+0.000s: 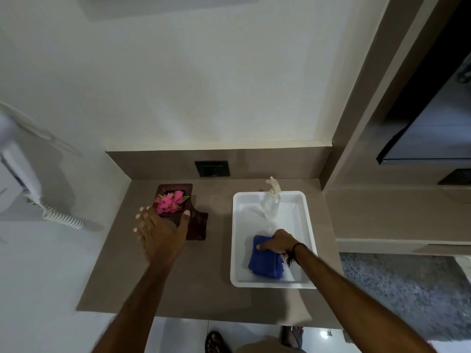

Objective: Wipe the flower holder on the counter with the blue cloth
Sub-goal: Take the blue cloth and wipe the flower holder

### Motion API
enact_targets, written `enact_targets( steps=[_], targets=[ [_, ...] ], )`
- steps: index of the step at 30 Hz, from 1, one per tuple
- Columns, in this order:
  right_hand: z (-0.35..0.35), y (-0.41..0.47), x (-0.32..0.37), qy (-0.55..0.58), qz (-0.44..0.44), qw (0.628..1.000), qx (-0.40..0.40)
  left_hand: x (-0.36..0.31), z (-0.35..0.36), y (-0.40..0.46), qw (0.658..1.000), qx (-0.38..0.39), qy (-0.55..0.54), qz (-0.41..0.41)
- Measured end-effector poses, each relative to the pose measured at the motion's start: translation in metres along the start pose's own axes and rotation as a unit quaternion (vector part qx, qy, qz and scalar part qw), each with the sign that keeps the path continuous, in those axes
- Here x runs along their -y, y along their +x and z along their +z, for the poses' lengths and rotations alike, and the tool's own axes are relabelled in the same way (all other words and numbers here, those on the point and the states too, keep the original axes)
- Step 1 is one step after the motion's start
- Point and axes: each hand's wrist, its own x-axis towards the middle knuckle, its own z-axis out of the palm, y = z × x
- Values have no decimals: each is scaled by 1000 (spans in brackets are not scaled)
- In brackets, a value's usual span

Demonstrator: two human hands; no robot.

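A dark wooden flower holder [196, 224] with pink petals [169, 201] in it stands on the brown counter [209, 289], toward the back left. My left hand [160, 231] is spread open over its near left corner, fingers apart, thumb at its right side. A folded blue cloth [265, 263] lies in a white tray [312, 225] on the right of the counter. My right hand [279, 243] rests on top of the cloth with fingers curled around its upper edge.
A clear spray bottle [272, 202] stands at the back of the tray. A dark wall socket [212, 168] sits on the backsplash. A white wall unit with a coiled cord [60, 217] hangs at the left. A grey rug [407, 289] lies on the floor at the right.
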Motion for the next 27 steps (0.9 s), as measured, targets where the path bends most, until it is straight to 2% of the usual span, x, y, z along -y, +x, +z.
enact_targets(
  steps=[2,4,9,14,20,25,27],
  targets=[
    [4,2,15,138,-18,990,-4,0,0,0,1000,-4,-3,3],
    [13,0,43,228,-42,973,-19,3,1,2,1000,-15,6,11],
    [46,-3,125,261,-114,953,-106,4,3,5,1000,-14,-1,1],
    [92,-13,158,312,-198,927,-54,3,4,6,999,-19,-20,-18],
    [127,-3,149,245,-228,938,-86,0,2,5,998,-6,-54,-10],
    [123,12,139,146,-189,970,-36,1,1,5,999,-2,-52,-14],
    [121,14,140,147,-169,974,-28,0,0,5,999,-2,-51,-14]
  ],
)
